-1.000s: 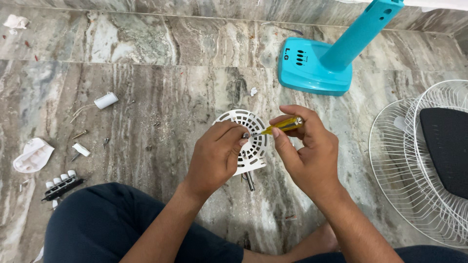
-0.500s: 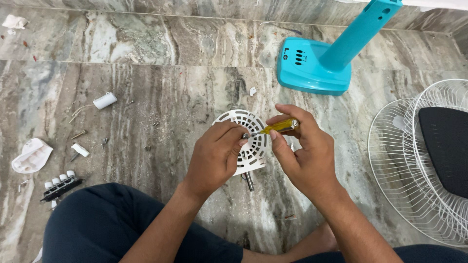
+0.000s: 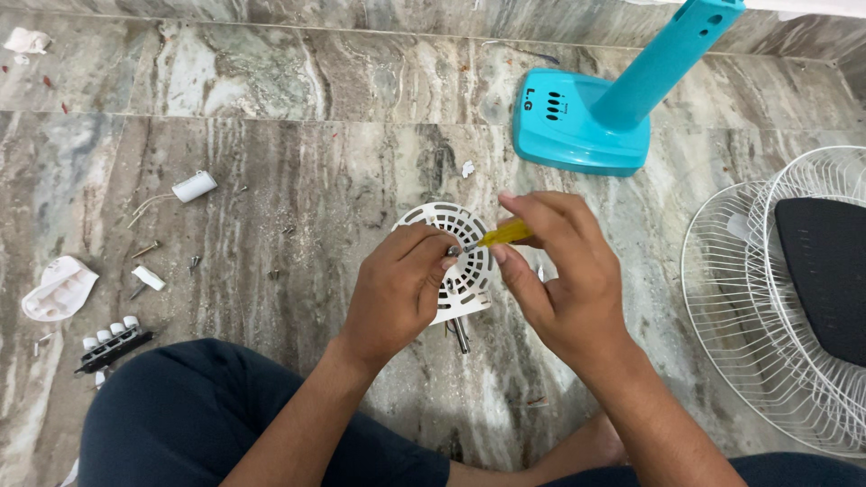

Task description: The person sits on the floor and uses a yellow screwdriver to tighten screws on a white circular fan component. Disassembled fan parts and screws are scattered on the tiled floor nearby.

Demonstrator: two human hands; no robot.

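My left hand (image 3: 397,293) clamps the white vented motor cover (image 3: 456,261) above the marble floor (image 3: 271,207) while my right hand (image 3: 564,271) pinches the yellow-handled screwdriver (image 3: 501,235), whose tip could skid off and jab a finger.

Centre of frame: left hand (image 3: 397,289) grips a white vented round housing (image 3: 454,261), metal shaft (image 3: 461,334) sticking out below. Right hand (image 3: 559,271) pinches a yellow-handled screwdriver (image 3: 503,234), tip at the housing's upper edge. Teal fan base (image 3: 577,122) upper right, white wire grilles (image 3: 776,307) right edge. Screws (image 3: 144,248), white capacitor (image 3: 194,186), switch block (image 3: 110,343) on marble floor (image 3: 271,108), left.
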